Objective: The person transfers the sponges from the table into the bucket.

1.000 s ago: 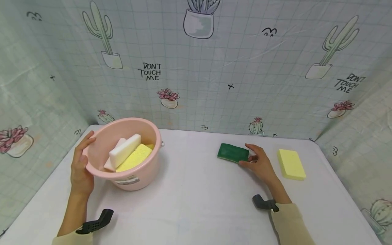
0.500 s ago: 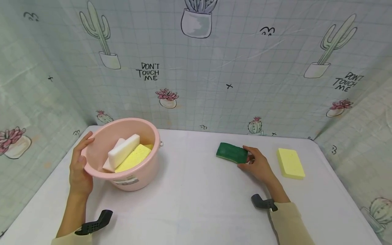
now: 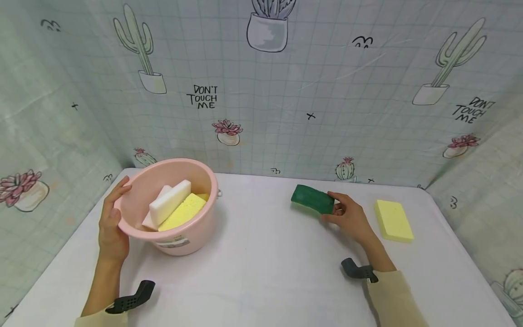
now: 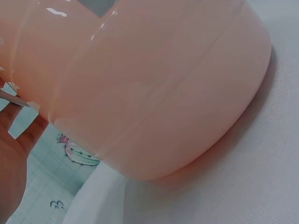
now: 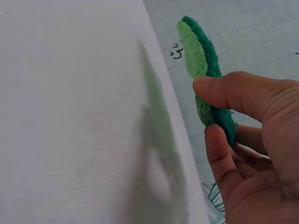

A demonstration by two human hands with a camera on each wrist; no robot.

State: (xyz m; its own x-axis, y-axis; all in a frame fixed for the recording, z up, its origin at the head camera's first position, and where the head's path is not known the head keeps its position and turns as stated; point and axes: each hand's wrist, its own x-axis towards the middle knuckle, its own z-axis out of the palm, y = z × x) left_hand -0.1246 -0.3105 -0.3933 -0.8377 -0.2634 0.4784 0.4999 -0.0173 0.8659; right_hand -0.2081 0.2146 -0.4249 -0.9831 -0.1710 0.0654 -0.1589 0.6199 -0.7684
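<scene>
My left hand (image 3: 113,229) grips the rim of a pink plastic bucket (image 3: 202,227), which leans toward me on the white table. Inside the bucket lie a white sponge block (image 3: 170,202), a yellow sponge (image 3: 184,213) and a pale pink block (image 3: 149,220). The left wrist view shows mostly the bucket's wall (image 4: 163,84), with some fingers at its upper edge. My right hand (image 3: 353,221) pinches one end of a green scouring sponge (image 3: 312,199) between thumb and fingers. In the right wrist view the sponge (image 5: 198,51) hangs above the table, its light and dark green layers both showing.
A yellow sponge (image 3: 393,221) lies flat to the right of my right hand. The white table (image 3: 253,263) spans the space between the hands. Behind it and at both sides hangs a cactus-print cloth (image 3: 265,113). A dark strap mount (image 3: 132,297) sits on each wrist.
My right hand has taken firmer hold of the green sponge and lifted it slightly off the table. The left hand stays on the bucket rim. The head view shifts a little.
</scene>
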